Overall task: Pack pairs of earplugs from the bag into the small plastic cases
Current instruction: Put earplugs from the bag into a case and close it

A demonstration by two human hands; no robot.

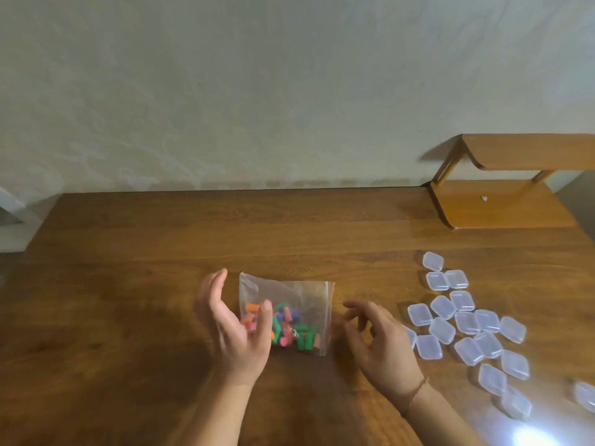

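Observation:
A clear zip bag (299, 297) lies flat on the wooden table (128, 284), holding several earplugs (289, 329) in green, pink, orange and blue. My left hand (235, 329) hovers at the bag's left edge, palm turned right, fingers relaxed, thumb over the bag's lower left part. My right hand (376, 339) floats just right of the bag with fingers loosely curled and nothing in it. Several small clear plastic cases (467, 323), lids closed, lie scattered to the right.
A small two-tier wooden shelf (502, 201) stands at the table's back right against the pale wall. More clear cases (586, 397) lie near the right edge. A bright glare spot (528, 437) shines on the table's front right.

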